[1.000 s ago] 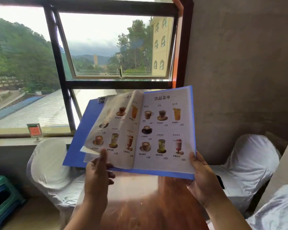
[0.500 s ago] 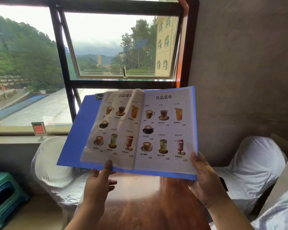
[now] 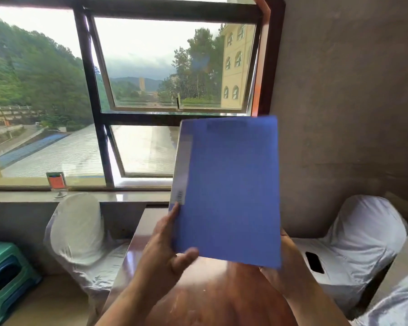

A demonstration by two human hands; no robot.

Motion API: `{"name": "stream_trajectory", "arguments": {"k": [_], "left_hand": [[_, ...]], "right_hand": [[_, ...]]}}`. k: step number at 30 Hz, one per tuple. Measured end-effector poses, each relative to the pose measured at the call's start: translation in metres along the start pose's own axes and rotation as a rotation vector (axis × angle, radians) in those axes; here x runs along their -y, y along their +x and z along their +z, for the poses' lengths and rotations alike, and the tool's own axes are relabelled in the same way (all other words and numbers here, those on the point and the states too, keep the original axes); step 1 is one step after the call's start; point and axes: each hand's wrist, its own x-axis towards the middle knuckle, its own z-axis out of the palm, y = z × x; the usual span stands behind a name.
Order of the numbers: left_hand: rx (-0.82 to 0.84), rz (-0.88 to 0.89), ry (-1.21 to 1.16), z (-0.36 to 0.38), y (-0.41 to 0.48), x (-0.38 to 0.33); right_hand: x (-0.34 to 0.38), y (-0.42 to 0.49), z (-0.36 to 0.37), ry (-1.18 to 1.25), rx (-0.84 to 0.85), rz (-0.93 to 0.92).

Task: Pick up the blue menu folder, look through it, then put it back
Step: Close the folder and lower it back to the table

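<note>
The blue menu folder (image 3: 229, 189) is closed and held upright above the brown wooden table (image 3: 212, 295), its plain blue cover facing me and its spine to the left. My left hand (image 3: 163, 248) grips the lower left corner at the spine, thumb on the cover. My right hand (image 3: 284, 274) supports the lower right corner from behind; the folder hides most of its fingers. The drink pages inside are out of sight.
White-covered chairs stand left (image 3: 78, 231) and right (image 3: 363, 243) of the table; a black phone (image 3: 314, 262) lies on the right seat. A small sign stand (image 3: 57, 183) sits on the window sill. A green stool (image 3: 5, 276) is at lower left. A grey wall rises at right.
The folder was open on its drink pages. My left hand has swung the left cover over to the right, and the folder is now closed and more upright.
</note>
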Motion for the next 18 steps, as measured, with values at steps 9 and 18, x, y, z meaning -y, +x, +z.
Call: {"name": "stream_trajectory", "arguments": {"k": [9,18], "left_hand": [[-0.303,-0.258,-0.282,0.001,0.014,-0.01],[-0.3,-0.231,-0.273,0.006,0.014,-0.012]], "right_hand": [[0.019,0.001,0.01,-0.223,0.076,0.036],[0.028,-0.008,0.022,-0.278,0.003,-0.057]]}}
